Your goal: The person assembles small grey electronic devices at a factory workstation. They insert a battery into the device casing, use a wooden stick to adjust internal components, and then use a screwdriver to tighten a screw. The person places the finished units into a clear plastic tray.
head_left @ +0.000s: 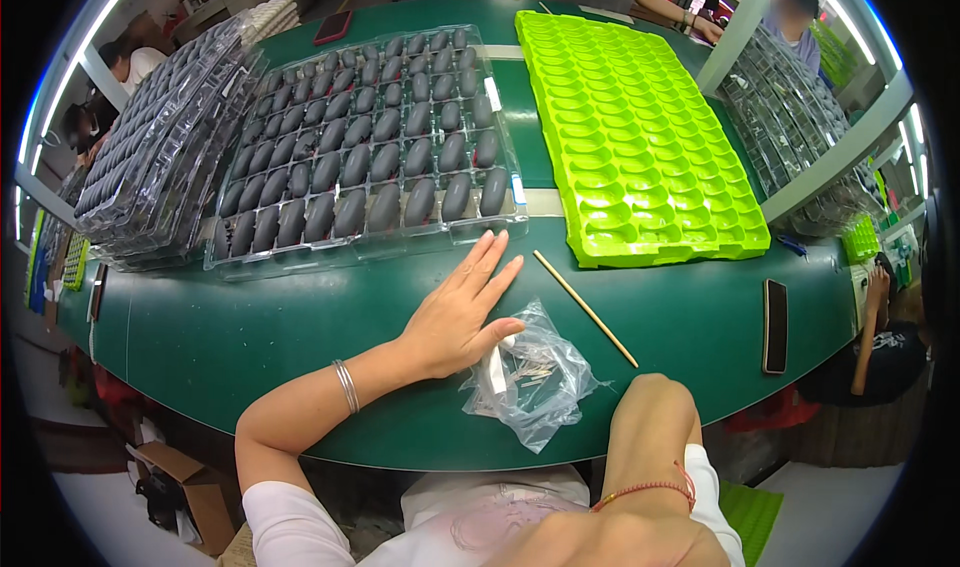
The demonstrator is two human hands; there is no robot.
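While left hand (452, 325) borders clear tray (375, 246), room leftward.

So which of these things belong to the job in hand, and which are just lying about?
Likely the job:
plastic bag by the left hand
wooden stick
clear tray of grey pieces
green tray

Probably just lying about:
dark phone at right
red-edged phone
cardboard box

A busy workroom under bright tube lights (840, 15).
From where I stand, the green table (250, 332) curves wide across the middle; pale frame bars (840, 152) slant at two o'clock, more lights glow at ten, and pale floor (845, 507) shows at four.
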